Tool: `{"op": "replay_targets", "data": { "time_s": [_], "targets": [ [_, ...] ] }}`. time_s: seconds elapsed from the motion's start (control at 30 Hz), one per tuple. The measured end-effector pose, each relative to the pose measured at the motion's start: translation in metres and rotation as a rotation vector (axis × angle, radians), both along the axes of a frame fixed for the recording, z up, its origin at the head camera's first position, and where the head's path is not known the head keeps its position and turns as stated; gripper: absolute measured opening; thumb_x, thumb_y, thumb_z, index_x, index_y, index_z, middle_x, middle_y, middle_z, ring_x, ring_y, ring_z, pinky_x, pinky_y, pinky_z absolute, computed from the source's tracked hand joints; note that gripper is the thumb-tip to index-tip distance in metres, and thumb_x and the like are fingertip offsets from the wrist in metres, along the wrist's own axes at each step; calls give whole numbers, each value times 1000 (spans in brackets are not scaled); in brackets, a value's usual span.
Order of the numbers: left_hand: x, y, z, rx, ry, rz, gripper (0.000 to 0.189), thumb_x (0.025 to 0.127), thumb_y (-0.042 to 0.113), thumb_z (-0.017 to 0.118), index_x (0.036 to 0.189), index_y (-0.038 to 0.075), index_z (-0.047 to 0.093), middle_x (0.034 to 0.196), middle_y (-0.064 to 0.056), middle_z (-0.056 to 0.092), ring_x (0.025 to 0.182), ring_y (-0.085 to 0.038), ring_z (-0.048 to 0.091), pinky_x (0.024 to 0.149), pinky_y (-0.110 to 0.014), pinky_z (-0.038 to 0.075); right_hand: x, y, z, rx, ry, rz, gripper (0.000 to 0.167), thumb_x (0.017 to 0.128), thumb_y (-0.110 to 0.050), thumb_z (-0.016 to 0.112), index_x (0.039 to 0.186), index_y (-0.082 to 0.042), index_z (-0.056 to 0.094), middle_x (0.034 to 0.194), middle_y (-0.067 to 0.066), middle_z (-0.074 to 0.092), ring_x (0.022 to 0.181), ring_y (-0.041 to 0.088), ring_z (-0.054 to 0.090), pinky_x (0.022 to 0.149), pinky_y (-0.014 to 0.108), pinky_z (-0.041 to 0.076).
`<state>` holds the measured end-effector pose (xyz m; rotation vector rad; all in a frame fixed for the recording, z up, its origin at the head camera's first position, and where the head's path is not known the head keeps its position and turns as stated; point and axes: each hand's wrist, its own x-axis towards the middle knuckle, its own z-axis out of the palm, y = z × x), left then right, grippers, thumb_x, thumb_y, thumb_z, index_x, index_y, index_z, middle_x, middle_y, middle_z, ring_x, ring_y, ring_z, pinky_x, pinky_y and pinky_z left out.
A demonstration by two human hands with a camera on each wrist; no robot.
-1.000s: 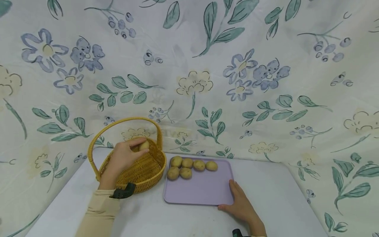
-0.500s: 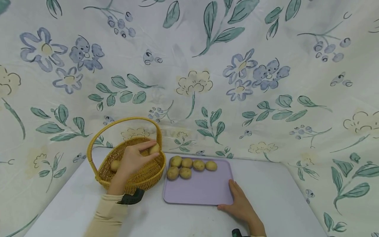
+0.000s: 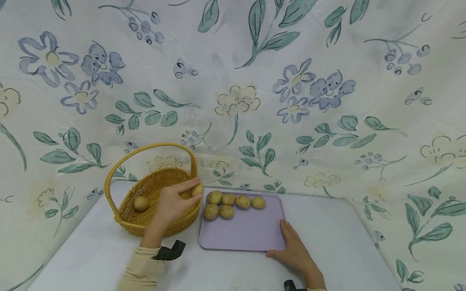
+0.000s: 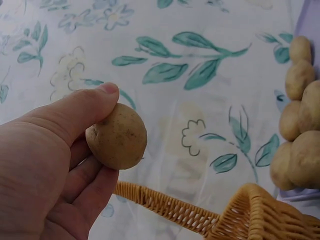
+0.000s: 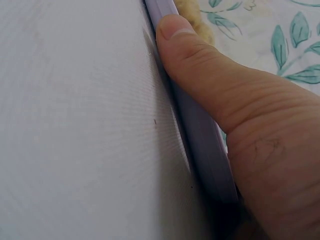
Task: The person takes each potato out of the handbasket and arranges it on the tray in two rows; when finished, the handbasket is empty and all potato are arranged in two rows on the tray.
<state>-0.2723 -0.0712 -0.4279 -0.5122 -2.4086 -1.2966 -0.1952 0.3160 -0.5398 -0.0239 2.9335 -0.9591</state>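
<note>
Pinched between the thumb and fingers of my left hand (image 3: 176, 204) is a potato (image 4: 120, 137), held over the right side of the yellow wicker basket (image 3: 129, 227). Another potato (image 3: 140, 203) lies inside the basket toward its left. To the right, a lilac tray (image 3: 242, 236) carries several potatoes (image 3: 243, 202) grouped in two rows along its back left. My right hand (image 3: 295, 248) rests at the tray's near right corner, fingers straight along the right edge. Its thumb (image 5: 192, 57) lies extended against the near rim in the right wrist view.
The basket's tall arched handle (image 3: 160, 144) rises behind the left hand. All this stands on a white table (image 3: 327, 226), with a floral cloth (image 3: 233, 101) hanging behind it. Tray and basket stand close together.
My left hand has carried its potato rightward from inside the basket to the basket's right rim. The potato left in the basket has come into view. The right hand stays at the tray.
</note>
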Motion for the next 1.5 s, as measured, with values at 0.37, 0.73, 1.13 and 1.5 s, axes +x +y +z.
{"op": "replay_targets", "data": {
  "time_s": [0.37,0.73,1.13,1.5],
  "targets": [
    [0,12,-10,21,63,-48,46,81,17,88,124,11,75,127,-4,73,119,-25,70,98,-42,58,-1,0,-1,3,-14,1,128,67,-60,87,160,3,25,166,26,24,154,48,19,125,60,23],
    [0,32,-18,8,36,-96,45,82,21,87,125,14,75,129,-1,72,122,-25,68,97,-46,59,-4,2,-4,0,-1,0,129,66,-62,87,160,1,26,166,25,24,154,47,20,124,61,25],
    [-5,69,-32,-1,-55,-157,43,81,20,88,122,14,77,130,2,72,120,-24,69,96,-39,60,-3,2,-5,5,-5,-5,129,66,-62,87,160,1,25,167,23,24,155,46,20,124,59,25],
    [-11,104,-45,-6,-50,-243,45,82,16,87,123,5,74,127,-5,73,123,-26,67,107,-43,53,-2,1,-3,5,-14,-8,128,66,-59,88,160,1,25,167,23,24,155,45,19,125,59,24]
  ]
}}
